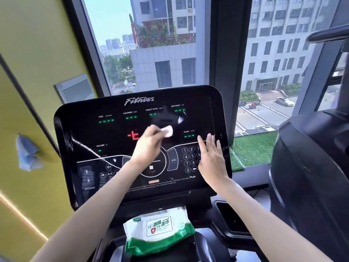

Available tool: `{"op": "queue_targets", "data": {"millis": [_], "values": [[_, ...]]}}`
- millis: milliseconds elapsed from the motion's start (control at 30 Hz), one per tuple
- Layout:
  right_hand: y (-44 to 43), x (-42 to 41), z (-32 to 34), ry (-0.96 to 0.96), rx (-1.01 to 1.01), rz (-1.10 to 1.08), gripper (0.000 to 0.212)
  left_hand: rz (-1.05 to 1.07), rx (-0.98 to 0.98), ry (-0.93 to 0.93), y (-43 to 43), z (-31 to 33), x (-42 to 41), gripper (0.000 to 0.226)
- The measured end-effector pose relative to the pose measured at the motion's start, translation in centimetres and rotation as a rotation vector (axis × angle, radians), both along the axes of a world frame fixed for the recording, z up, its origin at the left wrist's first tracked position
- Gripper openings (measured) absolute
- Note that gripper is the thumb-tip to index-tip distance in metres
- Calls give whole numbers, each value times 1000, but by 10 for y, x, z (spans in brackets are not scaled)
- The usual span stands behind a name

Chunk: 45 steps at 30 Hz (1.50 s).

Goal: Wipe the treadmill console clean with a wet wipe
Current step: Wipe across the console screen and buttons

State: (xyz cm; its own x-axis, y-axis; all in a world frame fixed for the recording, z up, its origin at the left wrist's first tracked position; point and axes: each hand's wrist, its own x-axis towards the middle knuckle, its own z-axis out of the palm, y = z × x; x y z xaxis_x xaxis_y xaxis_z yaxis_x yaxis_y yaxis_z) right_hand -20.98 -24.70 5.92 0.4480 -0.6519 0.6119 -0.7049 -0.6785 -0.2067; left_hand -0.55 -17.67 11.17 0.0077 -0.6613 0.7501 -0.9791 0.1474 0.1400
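The black treadmill console (90, 133) fills the middle of the view, lit with green readouts and a red figure. My left hand (149, 146) pinches a small folded white wet wipe (168, 131) against the middle of the screen, just right of the red figure. My right hand (211, 157) lies flat with straight fingers over the number keypad at the console's right side, holding nothing.
A green and white pack of wet wipes (158, 233) sits on the tray below the console. A blue cloth (27, 153) hangs on the yellow wall at left. Another dark machine (309, 167) stands at right. Windows lie behind the console.
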Motion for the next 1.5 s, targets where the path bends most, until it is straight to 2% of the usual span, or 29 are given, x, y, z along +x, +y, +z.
{"op": "queue_targets", "data": {"millis": [67, 100, 133, 233, 267, 300, 400, 433, 500, 567, 600, 633, 767, 833, 900, 1000, 1133, 1300, 1500], "values": [[0, 0, 0, 5, -16, -4, 87, 173, -173, 252, 3, -2, 0, 22], [0, 1, 0, 3, -21, -9, 87, 217, -201, 285, 4, -7, -7, 21], [0, 2, 0, 1, -24, -13, 86, 208, -175, 247, 4, -14, -16, 22], [0, 5, -2, -1, -31, -28, 82, 2, 35, -39, 7, -33, -26, 32], [-1, 5, -2, -2, -34, -30, 82, 3, 34, -46, 7, -30, -20, 34], [-1, 5, -3, -8, -36, -34, 83, 56, -17, 23, 6, -27, -14, 35], [-1, 4, -3, -34, -36, -40, 84, 304, -253, 399, 9, -17, -13, 26], [-1, 5, -3, -39, -34, -37, 84, 341, -270, 428, 7, -18, -21, 23], [-1, 5, -4, -50, -36, -29, 82, 272, -191, 311, 3, -23, -43, 19], [-2, 4, -5, -51, -43, -27, 80, 137, -81, 128, -1, -31, -53, 24], [-3, 3, -5, -48, -46, -26, 80, 116, -61, 92, -2, -30, -51, 26], [-5, 1, -6, -50, -47, -24, 79, 132, -72, 119, -3, -28, -46, 26], [-8, -3, -7, -66, -30, -16, 78, 292, -243, 446, -1, -27, -39, 20], [-8, -3, -8, -77, -19, 1, 78, 319, -243, 486, -7, -31, -51, 12], [-9, -4, -8, -82, -1, 24, 78, 271, -204, 443, -16, -34, -66, 8], [-13, -11, -7, -87, 16, 74, 77, 145, -163, 337, -32, -27, -80, 17], [-13, -24, -1, -172, 60, 137, 73, 98, -134, 237, -63, 6, -90, 25], [-9, -29, -10, -210, 71, 61, 68, 31, -70, 128, -96, 31, -99, 30], [-9, -33, -15, -253, 123, -35, 63, -144, 114, -167, -98, 29, -101, 32]]}}
